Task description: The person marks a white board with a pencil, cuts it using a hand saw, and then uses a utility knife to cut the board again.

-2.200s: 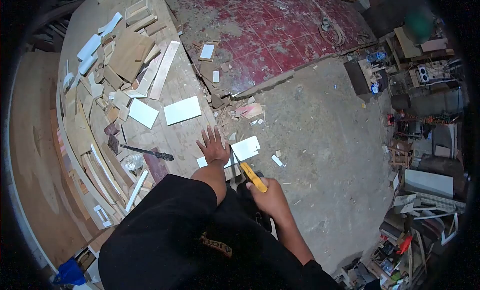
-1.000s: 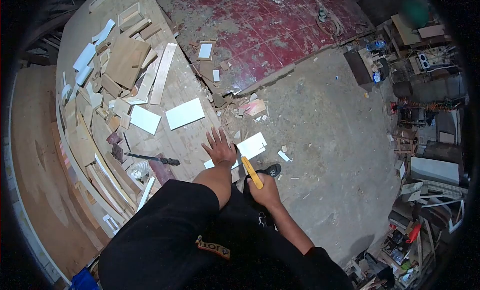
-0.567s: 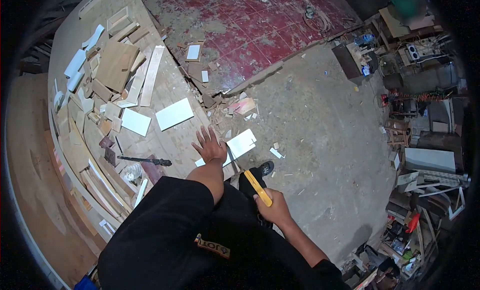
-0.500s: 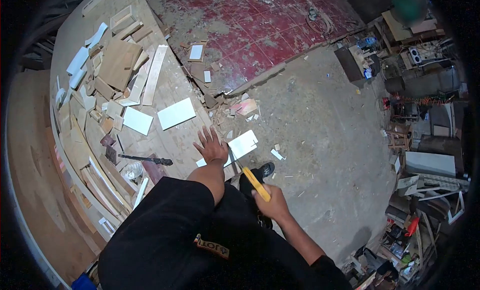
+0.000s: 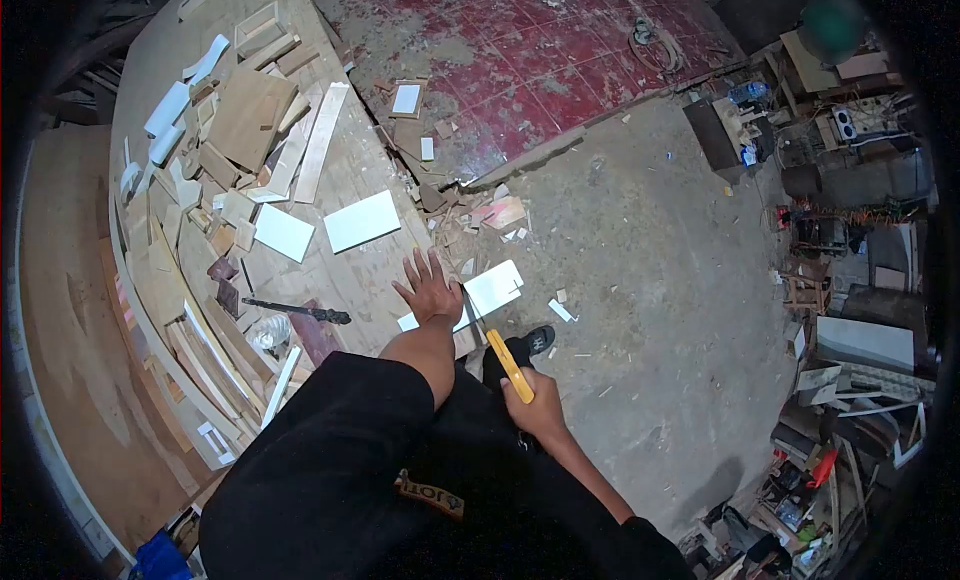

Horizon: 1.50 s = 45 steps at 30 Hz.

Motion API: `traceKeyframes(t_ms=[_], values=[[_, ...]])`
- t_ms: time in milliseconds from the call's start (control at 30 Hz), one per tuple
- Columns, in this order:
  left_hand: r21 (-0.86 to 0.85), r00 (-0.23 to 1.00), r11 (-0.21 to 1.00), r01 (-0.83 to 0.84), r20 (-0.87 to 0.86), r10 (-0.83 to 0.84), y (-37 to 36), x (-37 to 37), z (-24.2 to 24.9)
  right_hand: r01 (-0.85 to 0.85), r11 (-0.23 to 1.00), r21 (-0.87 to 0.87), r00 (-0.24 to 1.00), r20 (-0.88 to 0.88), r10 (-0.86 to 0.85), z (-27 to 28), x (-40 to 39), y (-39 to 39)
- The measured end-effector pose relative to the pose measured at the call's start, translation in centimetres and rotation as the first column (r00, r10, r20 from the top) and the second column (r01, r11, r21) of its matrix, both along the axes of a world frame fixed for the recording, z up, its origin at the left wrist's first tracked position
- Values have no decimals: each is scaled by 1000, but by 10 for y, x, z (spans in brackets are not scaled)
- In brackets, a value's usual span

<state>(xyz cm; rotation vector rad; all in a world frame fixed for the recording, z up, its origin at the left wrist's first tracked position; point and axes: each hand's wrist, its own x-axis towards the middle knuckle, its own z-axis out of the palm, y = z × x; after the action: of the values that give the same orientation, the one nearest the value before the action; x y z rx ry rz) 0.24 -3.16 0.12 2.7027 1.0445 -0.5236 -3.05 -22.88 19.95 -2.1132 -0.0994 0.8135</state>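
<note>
My left hand (image 5: pixel 432 292) lies flat with spread fingers on a white board (image 5: pixel 493 288), at the edge of the wooden worktable (image 5: pixel 375 270). The board sticks out past that edge over the floor and has a small notch near its far right end. My right hand (image 5: pixel 535 402) is wrapped round the yellow handle of a handsaw (image 5: pixel 510 365). The saw's thin blade reaches up to the board, just right of my left hand. Two more white boards (image 5: pixel 362 221) lie on the table beyond my left hand.
Wood offcuts (image 5: pixel 245 120) are piled on the table's far left. A black bar-like tool (image 5: pixel 297 310) and a clear plastic bundle (image 5: pixel 268 332) lie nearer. Scraps (image 5: pixel 562 310) litter the concrete floor. Red tiles (image 5: pixel 520 80) lie beyond; clutter (image 5: pixel 850 340) lines the right side.
The whole view has shifted slightly. My right hand and the saw have moved a little up toward the board, while my left hand stays pressed on it.
</note>
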Motion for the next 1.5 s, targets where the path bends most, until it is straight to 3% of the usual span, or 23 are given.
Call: traceKeyframes(t_ms=[167,267,400,500,700,800,900,1033,1100,1233,1300,1500], values=[[-25,999,1000,19,-43,-20,2,0,3,-51,996,78,976,216,33,-70,27,43],[-32,999,999,21,-24,-22,4,2,6,-48,999,8,983,176,46,-84,44,60],[-5,1000,1000,11,0,-11,2,-1,-1,-29,999,43,986,167,22,-62,14,34],[-56,999,998,12,49,-9,3,-3,1,40,999,21,998,52,-41,-4,-6,8],[-54,999,998,20,37,-18,4,-2,3,-30,999,-26,996,84,32,-61,16,27],[-19,999,1000,24,37,-23,4,-2,-2,-53,998,-25,991,118,56,-67,41,53],[-55,999,998,9,47,-7,4,-4,1,-40,999,11,992,123,38,-78,27,32],[-83,999,997,-2,35,5,3,-8,-1,-26,999,25,990,136,23,-23,-5,6],[-49,1000,999,6,25,-5,3,-4,-3,-20,999,-32,1000,18,21,1,-7,-8],[-63,1000,998,-14,27,16,6,-3,0,-38,999,-24,999,-17,38,-21,6,7],[-57,999,998,3,38,-1,6,-3,3,-41,997,-68,993,111,48,-48,15,32],[-74,991,997,-26,128,35,6,-8,1,-75,997,36,976,206,66,-72,21,37]])
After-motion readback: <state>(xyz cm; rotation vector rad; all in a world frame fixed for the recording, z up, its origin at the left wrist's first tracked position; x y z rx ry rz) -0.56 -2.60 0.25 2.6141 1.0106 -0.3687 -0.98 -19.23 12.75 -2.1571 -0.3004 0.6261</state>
